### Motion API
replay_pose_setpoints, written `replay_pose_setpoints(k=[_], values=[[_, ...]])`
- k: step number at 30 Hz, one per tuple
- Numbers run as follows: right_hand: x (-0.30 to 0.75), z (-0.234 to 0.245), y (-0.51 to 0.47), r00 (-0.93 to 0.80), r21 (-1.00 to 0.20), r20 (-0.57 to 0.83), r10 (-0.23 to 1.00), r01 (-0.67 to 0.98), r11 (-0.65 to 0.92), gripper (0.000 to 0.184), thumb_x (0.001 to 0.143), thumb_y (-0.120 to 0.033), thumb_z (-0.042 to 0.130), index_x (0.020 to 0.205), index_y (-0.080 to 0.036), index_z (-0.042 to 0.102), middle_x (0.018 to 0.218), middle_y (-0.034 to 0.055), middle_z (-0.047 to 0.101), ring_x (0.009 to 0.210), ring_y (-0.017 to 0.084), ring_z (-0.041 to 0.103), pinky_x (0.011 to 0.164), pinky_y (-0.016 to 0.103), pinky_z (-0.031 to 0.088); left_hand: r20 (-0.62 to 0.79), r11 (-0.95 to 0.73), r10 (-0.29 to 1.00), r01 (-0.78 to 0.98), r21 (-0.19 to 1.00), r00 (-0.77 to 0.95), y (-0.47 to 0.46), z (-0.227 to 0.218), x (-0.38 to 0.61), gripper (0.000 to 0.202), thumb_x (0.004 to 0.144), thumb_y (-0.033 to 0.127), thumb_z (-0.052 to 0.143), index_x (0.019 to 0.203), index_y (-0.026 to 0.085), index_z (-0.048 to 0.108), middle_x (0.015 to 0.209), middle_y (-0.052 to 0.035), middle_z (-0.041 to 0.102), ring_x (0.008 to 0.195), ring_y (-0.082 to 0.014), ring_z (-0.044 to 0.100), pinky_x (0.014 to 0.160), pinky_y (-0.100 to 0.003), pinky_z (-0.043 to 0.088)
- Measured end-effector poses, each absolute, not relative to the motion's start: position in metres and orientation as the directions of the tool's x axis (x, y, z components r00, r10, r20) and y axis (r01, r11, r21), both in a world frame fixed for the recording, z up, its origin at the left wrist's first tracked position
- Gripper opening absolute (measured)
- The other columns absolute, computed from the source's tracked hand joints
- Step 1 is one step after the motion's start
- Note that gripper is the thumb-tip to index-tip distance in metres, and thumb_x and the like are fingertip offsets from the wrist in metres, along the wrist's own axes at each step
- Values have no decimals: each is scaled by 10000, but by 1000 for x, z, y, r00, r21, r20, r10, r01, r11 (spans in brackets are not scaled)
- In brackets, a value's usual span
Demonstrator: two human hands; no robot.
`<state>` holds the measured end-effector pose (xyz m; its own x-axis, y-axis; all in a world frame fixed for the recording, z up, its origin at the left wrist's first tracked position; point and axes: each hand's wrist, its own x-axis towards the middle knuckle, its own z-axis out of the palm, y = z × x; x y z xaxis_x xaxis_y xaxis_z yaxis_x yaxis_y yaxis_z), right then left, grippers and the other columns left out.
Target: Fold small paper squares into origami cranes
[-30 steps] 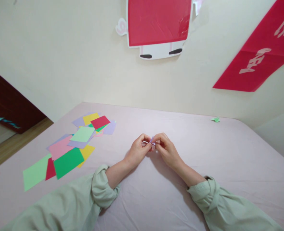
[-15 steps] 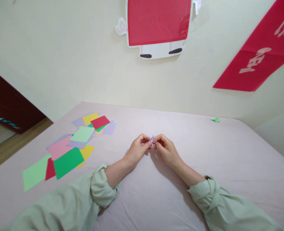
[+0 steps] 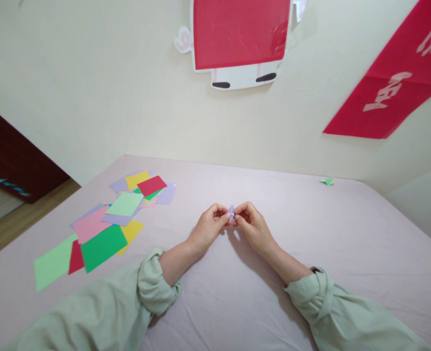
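Observation:
Between my two hands, above the middle of the table, is a small folded piece of purple paper [image 3: 231,211] with a pointed tip sticking up. My left hand [image 3: 210,227] pinches it from the left with thumb and fingers. From the right, my right hand [image 3: 253,228] grips its other side, thumb and forefinger pressed close together. The fingertips cover most of the folded paper, so its full shape cannot be made out.
A loose spread of coloured paper sheets [image 3: 104,247] lies on the left of the cloth-covered table [image 3: 215,297]. Near the far right edge sits a small folded green paper [image 3: 327,182]. Behind the table rises a wall [image 3: 135,97] with red decorations [image 3: 241,34].
My right hand's fingertips have shifted very slightly up and right, and a bit more of the purple paper shows. The left hand has hardly moved.

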<state>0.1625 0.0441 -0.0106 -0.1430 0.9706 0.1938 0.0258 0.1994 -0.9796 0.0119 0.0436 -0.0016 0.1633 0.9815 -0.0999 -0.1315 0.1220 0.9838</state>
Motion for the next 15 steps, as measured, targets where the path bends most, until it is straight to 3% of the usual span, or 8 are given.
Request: replay_pose_setpoints(k=[11, 15], values=[[160, -6, 43, -117, -988, 152, 981, -7, 152, 167, 808, -345, 613, 848, -212, 520, 757, -19, 573, 643, 139, 584, 621, 289, 484, -85, 101, 989, -128, 987, 124, 43, 0, 13, 301, 707, 385, 725, 800, 169, 537, 714, 25, 609, 654, -114, 627, 545, -192, 406], [158, -4, 42, -148, -989, 137, 979, 28, 142, 191, 820, -375, 614, 849, -201, 543, 752, -10, 584, 646, 140, 576, 613, 282, 472, -64, 76, 994, -135, 988, 90, 44, 1, 14, 297, 704, 388, 725, 783, 164, 546, 709, 27, 607, 652, -105, 618, 622, -212, 458]])
